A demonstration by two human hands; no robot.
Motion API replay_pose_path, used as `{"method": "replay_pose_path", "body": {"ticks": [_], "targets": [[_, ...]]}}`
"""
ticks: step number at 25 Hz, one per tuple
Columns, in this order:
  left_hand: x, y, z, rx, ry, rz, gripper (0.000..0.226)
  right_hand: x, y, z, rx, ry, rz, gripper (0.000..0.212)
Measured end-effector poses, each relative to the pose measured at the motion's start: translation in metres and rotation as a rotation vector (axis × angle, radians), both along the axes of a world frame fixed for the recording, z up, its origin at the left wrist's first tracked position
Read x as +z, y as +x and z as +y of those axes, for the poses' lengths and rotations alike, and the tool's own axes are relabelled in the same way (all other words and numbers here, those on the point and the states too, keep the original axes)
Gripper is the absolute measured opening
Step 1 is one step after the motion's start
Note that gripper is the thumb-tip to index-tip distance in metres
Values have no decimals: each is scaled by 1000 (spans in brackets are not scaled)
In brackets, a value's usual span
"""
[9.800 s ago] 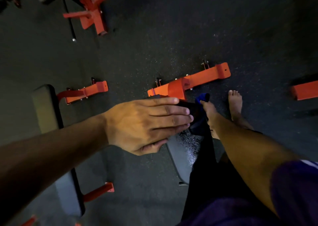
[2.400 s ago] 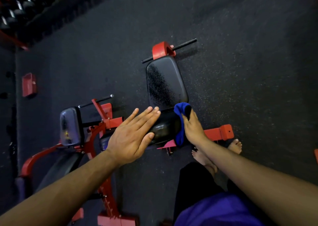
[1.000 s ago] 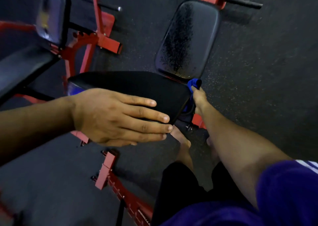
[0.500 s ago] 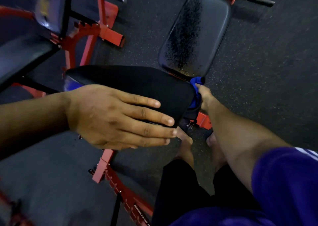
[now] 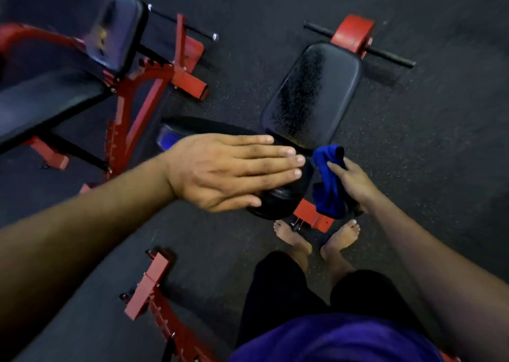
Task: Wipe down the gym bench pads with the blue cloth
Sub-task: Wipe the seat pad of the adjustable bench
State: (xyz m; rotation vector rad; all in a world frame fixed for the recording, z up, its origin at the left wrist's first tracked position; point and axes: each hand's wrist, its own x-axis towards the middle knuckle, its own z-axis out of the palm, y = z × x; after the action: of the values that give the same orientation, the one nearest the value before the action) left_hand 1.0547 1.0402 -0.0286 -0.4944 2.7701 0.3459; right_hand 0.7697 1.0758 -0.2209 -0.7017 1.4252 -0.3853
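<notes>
Left hand (image 5: 225, 173) is flat with straight fingers on the near pad (image 5: 278, 199), and my right hand (image 5: 354, 184) grips the bunched blue cloth (image 5: 329, 185) against that pad's right edge. That cloth looks soft and floppy, so I'd keep it wadded in my palm, while the vinyl pads look firm and probably slick. I count one cloth and two pads on this bench, the far pad (image 5: 312, 94) speckled with droplets, plus a second bench (image 5: 115, 31) off to the left.

The left hand (image 5: 228, 171) lies flat at frame centre, fingers straight and together, arm reaching in from lower left. The right hand (image 5: 351, 181), centre-right, grips the blue cloth (image 5: 329, 180).
</notes>
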Motion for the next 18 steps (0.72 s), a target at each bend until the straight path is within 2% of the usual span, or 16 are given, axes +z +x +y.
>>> {"method": "replay_pose_path", "body": {"ticks": [1, 3, 4, 6, 8, 9, 11, 14, 18], "targets": [[11, -5, 3, 36, -67, 153, 60, 20, -2, 2, 27, -69, 4, 25], [16, -10, 13, 280, -201, 340, 56, 67, 2, 7, 113, -220, -19, 23], [14, -10, 22, 482, -293, 414, 55, 89, 6, 11, 174, -297, -32, 23], [-4, -11, 46, 1034, -396, 485, 57, 123, 15, 21, 303, -445, -53, 27], [-17, -22, 65, 1530, -358, 584, 63, 145, 20, 28, 396, -590, -114, 39], [-20, -29, 68, 1693, -293, 642, 66, 149, 22, 30, 426, -643, -157, 43], [-24, -37, 70, 1856, -219, 748, 70, 151, 22, 29, 503, -727, -195, 46], [-25, -40, 69, 1914, -250, 856, 69, 150, 30, 13, 663, -821, -225, 49], [-32, -41, 68, 1968, -269, 883, 63, 138, 103, -56, 815, -769, -313, 51]]}}
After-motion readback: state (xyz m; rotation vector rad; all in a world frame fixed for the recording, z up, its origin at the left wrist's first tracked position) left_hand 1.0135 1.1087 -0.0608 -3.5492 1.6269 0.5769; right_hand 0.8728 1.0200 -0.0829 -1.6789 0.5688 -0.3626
